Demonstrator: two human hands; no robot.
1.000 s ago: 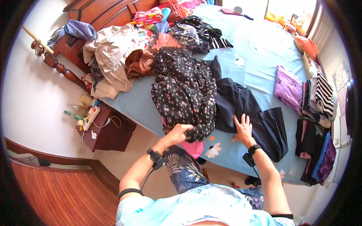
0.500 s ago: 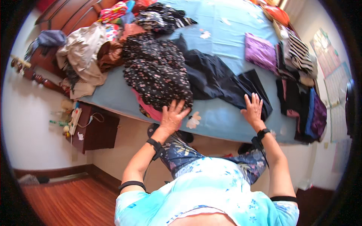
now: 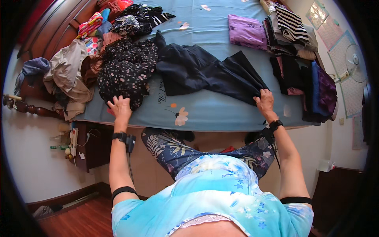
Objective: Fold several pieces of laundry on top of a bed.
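Dark navy trousers [image 3: 197, 69] lie crumpled across the near part of the bed, one leg stretching to the right. My right hand [image 3: 265, 104] is closed on the edge of that leg's end. To the left is a bunched black floral garment [image 3: 125, 71], its near edge under my left hand [image 3: 121, 108], whose fingers are apart and rest on the cloth. A little pink cloth peeks out beside those fingers. The floral garment touches or overlaps the left end of the trousers; I cannot tell which.
The blue bed sheet [image 3: 213, 114] runs beneath everything. Loose clothes, including a beige garment [image 3: 69, 71], heap up by the wooden headboard [image 3: 51, 31]. At right are a folded purple garment [image 3: 246, 31], a stack topped with striped cloth [image 3: 291, 24] and dark folded clothes [image 3: 325, 93].
My left hand has moved left, and the floral garment sits farther from the trousers, with more sheet bared between. My right hand has gone from open to closed on the trouser leg.
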